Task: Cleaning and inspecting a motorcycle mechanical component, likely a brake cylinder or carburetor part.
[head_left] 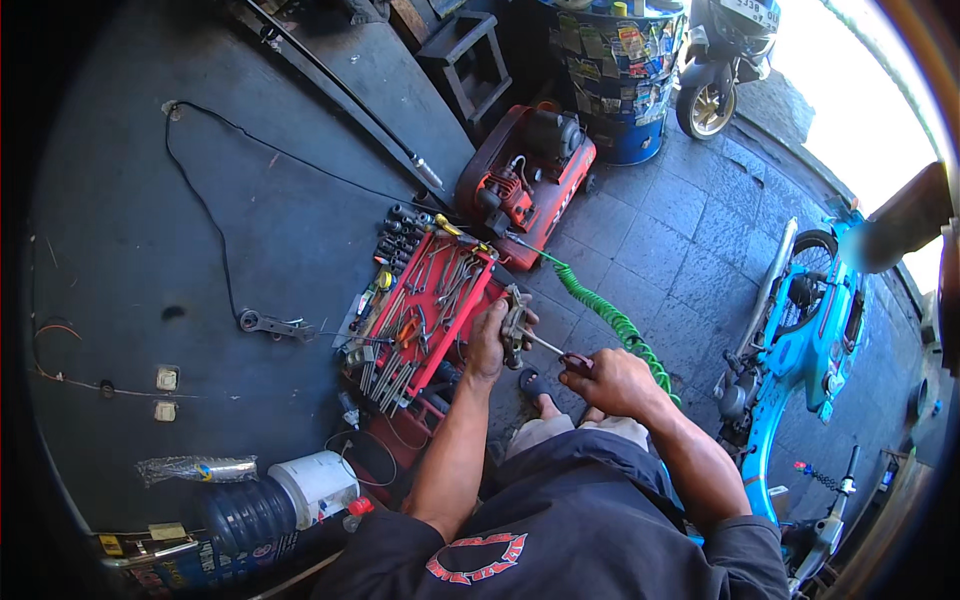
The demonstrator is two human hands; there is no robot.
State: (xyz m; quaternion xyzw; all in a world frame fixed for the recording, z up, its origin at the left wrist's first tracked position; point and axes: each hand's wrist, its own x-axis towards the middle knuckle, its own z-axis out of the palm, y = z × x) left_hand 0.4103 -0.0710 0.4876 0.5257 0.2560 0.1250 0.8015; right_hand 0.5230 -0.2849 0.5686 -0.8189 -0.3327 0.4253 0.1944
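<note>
My left hand [488, 340] is closed around a small cast-metal part [514, 322], held up in front of my body. Its exact kind is hard to make out, since the fingers cover some of it. In my right hand [620, 383] is a screwdriver [575, 364] with a dark red handle, gripped in a closed fist. The screwdriver's thin shaft points left to the metal part. Its tip reaches the part's edge, though whether it sits in a screw cannot be seen. Just left of the part stands a red tool tray [437, 372] full of spanners, pliers and sockets.
A red air compressor [530, 180] stands beyond the tray, with a green coiled hose [605, 308] running past my right hand. Farther back is a blue drum [630, 145]. A stripped turquoise motorcycle [790, 365] stands right. A white bucket [315, 490] sits lower left.
</note>
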